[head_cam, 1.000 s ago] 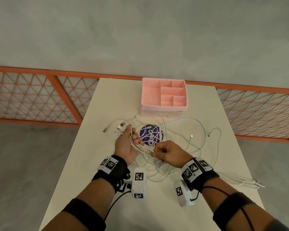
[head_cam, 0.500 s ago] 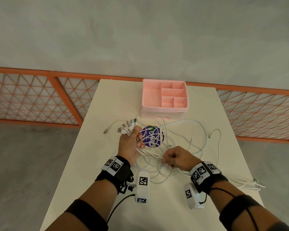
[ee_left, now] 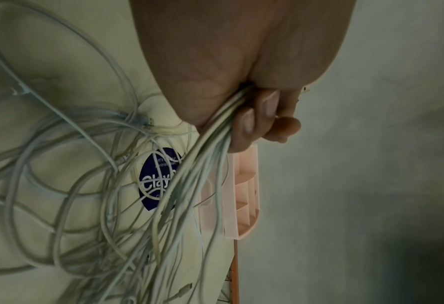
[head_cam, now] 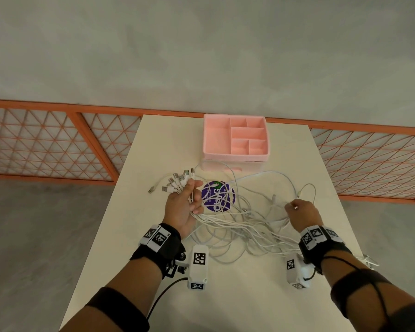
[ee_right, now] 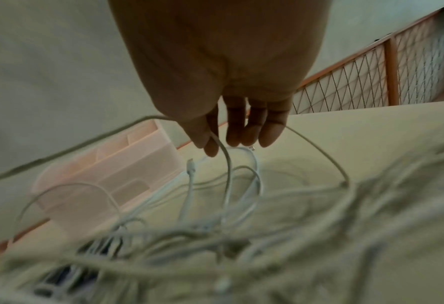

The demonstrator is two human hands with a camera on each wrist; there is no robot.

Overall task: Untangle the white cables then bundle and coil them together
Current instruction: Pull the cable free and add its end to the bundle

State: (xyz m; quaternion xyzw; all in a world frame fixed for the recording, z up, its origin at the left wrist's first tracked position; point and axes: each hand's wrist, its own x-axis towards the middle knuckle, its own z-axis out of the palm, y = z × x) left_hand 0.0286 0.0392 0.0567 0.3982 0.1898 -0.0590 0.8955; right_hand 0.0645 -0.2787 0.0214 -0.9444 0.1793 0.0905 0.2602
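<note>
Several white cables (head_cam: 237, 226) lie tangled in loops on the cream table (head_cam: 249, 295). My left hand (head_cam: 192, 195) grips a bunch of them just behind their USB plugs (head_cam: 177, 182), which fan out past the fingers. In the left wrist view the curled fingers (ee_left: 252, 121) clamp the strands (ee_left: 203, 164) against the palm. My right hand (head_cam: 291, 207) is over the right side of the tangle. There its thumb and forefinger pinch one cable (ee_right: 226, 162) while the other fingers (ee_right: 265, 127) hang straight.
A pink divided organiser box (head_cam: 235, 140) stands at the back of the table, just beyond the cables. A round purple sticker (head_cam: 217, 196) lies under the loops. More cable ends (head_cam: 369, 259) lie at the table's right edge. An orange lattice railing (head_cam: 58, 144) runs behind.
My right hand has moved right, away from the left hand, along the cables. The left hand has shifted slightly forward with the plugs, which now fan out more.
</note>
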